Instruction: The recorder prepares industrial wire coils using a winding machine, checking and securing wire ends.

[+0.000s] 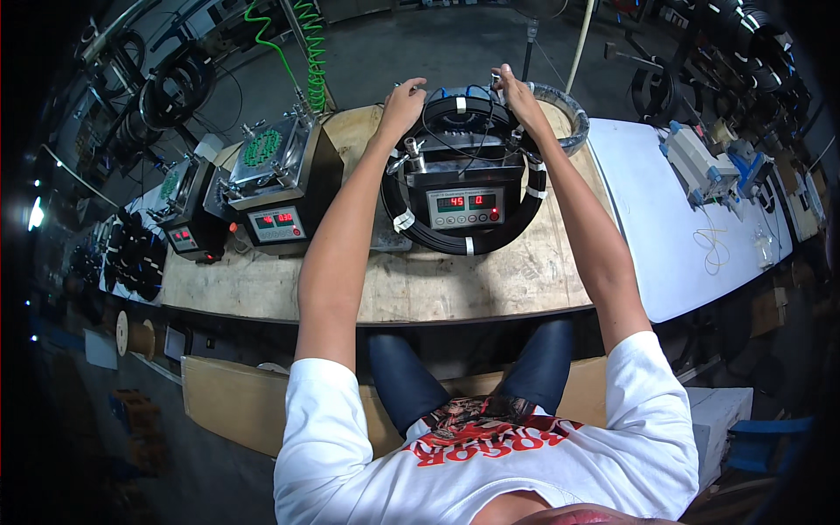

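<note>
A black coil of cable (464, 241), bound with white tape bands, lies around a black box machine (464, 203) with red digit displays on the wooden bench (437, 293). My left hand (402, 103) reaches to the far left side of the machine and touches the coil's back edge, fingers curled. My right hand (518, 94) grips the coil's far right edge beside a grey coil (570, 118) behind it. Both arms stretch forward over the bench.
A second machine (278, 179) with a green-studded top stands to the left, a third (185, 210) further left. Green spiral hoses (312, 52) hang behind. A pale blue table (674, 219) at right carries small devices (700, 162). Black coils lie at far left (131, 254).
</note>
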A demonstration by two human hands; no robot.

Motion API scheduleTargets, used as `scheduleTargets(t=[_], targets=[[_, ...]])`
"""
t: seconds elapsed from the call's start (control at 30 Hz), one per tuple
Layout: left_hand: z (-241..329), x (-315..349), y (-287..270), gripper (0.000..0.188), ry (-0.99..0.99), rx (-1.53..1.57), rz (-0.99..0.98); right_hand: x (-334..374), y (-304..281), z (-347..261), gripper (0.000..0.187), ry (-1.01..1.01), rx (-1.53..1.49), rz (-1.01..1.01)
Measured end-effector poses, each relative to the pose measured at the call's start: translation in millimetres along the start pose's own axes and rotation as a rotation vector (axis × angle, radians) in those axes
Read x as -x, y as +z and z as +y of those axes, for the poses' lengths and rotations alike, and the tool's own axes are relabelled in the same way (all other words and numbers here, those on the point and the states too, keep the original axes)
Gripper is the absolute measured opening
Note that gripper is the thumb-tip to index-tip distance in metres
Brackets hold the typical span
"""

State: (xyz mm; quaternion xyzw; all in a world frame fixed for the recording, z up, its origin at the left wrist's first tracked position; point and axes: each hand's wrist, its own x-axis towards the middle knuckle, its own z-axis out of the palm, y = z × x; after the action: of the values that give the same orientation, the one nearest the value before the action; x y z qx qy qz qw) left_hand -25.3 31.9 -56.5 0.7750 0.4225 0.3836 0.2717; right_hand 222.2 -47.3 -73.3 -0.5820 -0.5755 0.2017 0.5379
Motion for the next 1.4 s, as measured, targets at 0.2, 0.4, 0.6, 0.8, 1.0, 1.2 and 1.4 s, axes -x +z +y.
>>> scheduleTargets(t=[0.2,0.4,0.6,0.8,1.0,1.2,1.4], targets=[[3,5,1,0.040,-0.006,0.018,0.015,6,-5,-3,0.075,-0.018,-0.048,0.003],[-1,3,1,0.039,0.001,-0.020,0.031,8,-2,-9,0.073,-0.005,-0.063,0.030],[-3,4,1,0.037,-0.040,0.044,0.021,11,-1,-15,0.073,-0.022,-0.051,0.053],[0,4,2,0.036,0.000,0.033,0.025,14,-4,-16,0.073,-0.015,-0.044,0.077],[-10,2,1,0.036,-0.032,-0.009,0.036,15,-1,-20,0.072,-0.025,-0.005,0.084],[-2,3,4,0.034,0.002,-0.020,0.039,10,-4,-10,0.071,-0.035,-0.025,0.087],[-5,4,2,0.035,0.023,0.012,0.067,13,-2,-13,0.071,-0.048,-0.051,0.100]])
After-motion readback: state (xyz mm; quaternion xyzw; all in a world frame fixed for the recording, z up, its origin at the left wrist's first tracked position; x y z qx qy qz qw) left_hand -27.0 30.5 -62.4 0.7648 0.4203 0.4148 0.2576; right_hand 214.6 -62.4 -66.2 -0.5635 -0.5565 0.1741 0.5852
